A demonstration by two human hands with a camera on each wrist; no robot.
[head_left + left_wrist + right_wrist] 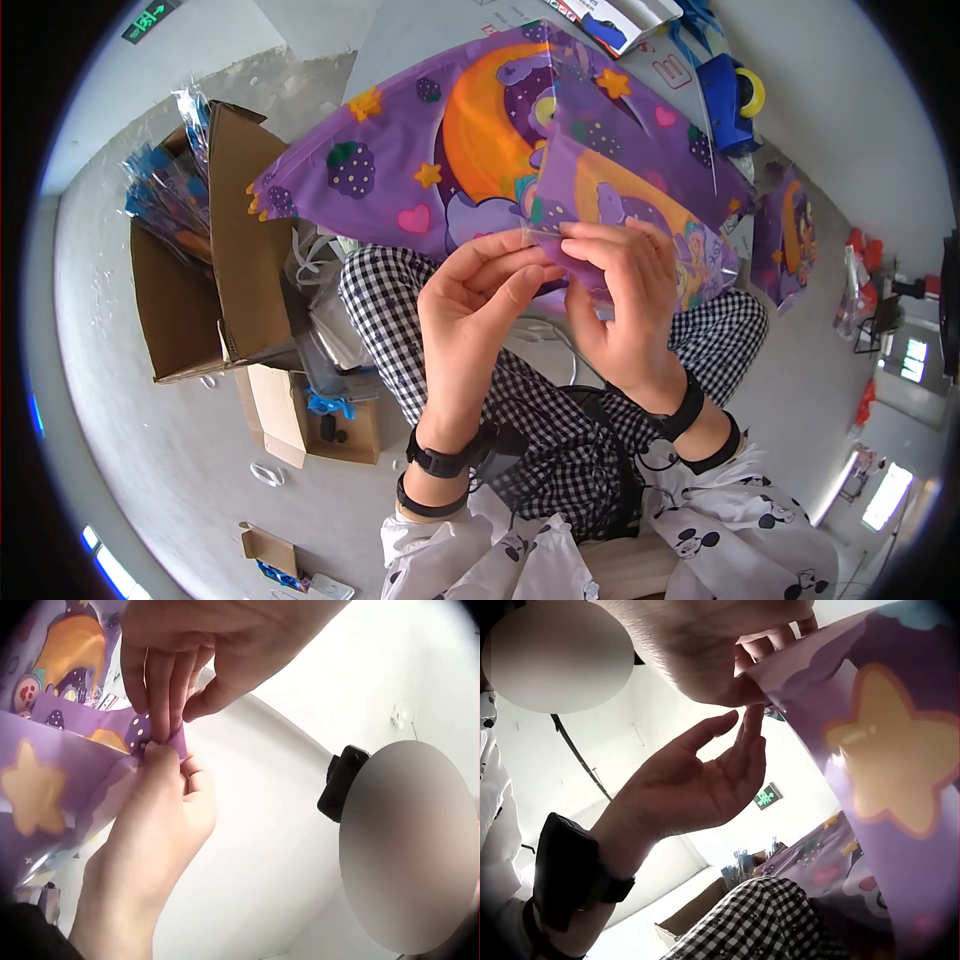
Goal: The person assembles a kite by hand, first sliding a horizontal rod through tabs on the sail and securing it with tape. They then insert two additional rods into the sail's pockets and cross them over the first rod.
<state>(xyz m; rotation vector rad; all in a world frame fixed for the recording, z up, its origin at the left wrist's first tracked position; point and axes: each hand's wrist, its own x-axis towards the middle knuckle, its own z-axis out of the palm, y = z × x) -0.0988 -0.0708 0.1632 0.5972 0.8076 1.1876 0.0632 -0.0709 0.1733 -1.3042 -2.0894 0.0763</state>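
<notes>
In the head view, a large purple plastic sheet (395, 140) printed with moons, stars and berries spreads beyond the knees. In front of it a glossy purple printed plastic sheet (650, 215) is held up, with clear film along its margin. My right hand (630, 290) pinches its near edge; the right thumb (159, 761) presses on the edge in the left wrist view. My left hand (465, 320) meets the right at the same corner. Its fingertips touch the edge there, while its thumb (718, 727) stands apart in the right wrist view. Overlapping fingers partly hide the corner.
At the left stands an open cardboard box (250, 230) with film packets (165, 190) sticking out. Below it is a small open box (280, 405). A blue tape dispenser (722, 105) stands at the back right. Another purple printed piece (785, 235) lies beyond the right knee.
</notes>
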